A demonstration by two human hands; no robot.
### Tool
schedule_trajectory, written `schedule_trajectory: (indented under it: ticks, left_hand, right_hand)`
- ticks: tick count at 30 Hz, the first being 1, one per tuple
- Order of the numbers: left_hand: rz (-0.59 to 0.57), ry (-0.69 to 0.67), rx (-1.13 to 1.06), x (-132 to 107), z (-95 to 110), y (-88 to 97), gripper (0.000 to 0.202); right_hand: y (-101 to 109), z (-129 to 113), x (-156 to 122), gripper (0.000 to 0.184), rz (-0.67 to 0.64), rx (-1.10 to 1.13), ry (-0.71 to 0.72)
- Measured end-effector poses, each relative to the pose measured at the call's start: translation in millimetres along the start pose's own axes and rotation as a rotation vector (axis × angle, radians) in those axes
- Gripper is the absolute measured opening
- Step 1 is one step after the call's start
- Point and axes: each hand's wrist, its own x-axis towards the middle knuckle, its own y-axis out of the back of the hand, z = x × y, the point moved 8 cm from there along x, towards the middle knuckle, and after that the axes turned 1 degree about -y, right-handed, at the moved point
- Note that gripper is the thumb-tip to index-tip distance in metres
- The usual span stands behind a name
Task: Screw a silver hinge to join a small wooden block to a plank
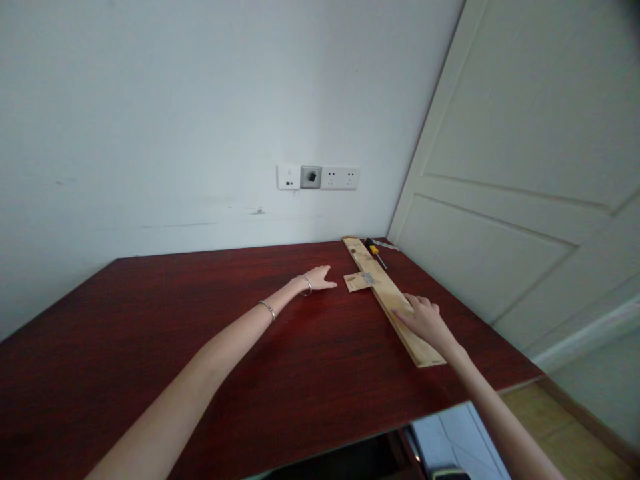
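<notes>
A long pale wooden board [385, 283] lies on the dark red tabletop. My right hand [425, 319] is closed over its near part, thumb towards the left edge and fingers towards the right. Across the board's left edge rests a small flat wooden piece [354, 283], with a small clump of greyish bits [369, 278] at its right end; I cannot make out what they are. My left hand [317, 277] reaches over the table just left of this piece, apart from it. Its fingers are spread and hold nothing. Two thin bracelets circle the left wrist and forearm.
A yellow and black screwdriver [375, 251] lies right of the board's far end, beside a thin pale strip [386, 245]. Wall sockets [340, 178] sit above the table's back edge. A white door [500, 200] stands along the right side. A glossy light panel [453, 433] shows at the front edge.
</notes>
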Motion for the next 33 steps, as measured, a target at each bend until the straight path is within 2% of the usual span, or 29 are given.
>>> schedule_trajectory:
  ticks: [4,6,9,14,19,28,33]
  left_hand:
    - [-0.112,-0.085,0.123,19,36,-42.3,0.088]
    - [-0.126,-0.142,0.214,25,50,-54.3,0.087]
    - [-0.085,-0.212,0.277,33,64,-62.8,0.077]
    - [-0.041,-0.235,0.329,40,65,-70.3,0.059]
    - [-0.024,-0.24,0.354,42,61,-71.2,0.056]
    - [-0.036,-0.245,0.352,43,63,-70.2,0.055]
    - [-0.037,-0.247,0.348,35,64,-56.3,0.056]
  right_hand:
    - [-9,2,-9,0.065,-0.044,-0.004,-0.054]
    - [-8,0,-11,0.07,-0.05,0.004,-0.085]
    - [-5,-6,-12,0.074,-0.064,-0.013,-0.125]
    - [0,-14,-8,0.068,-0.113,-0.066,-0.176]
    - [4,-16,-3,0.066,-0.138,-0.07,-0.208]
    - [4,-12,-7,0.069,-0.037,-0.049,-0.21]
    - [13,-24,-12,0.07,-0.018,-0.039,-0.239]
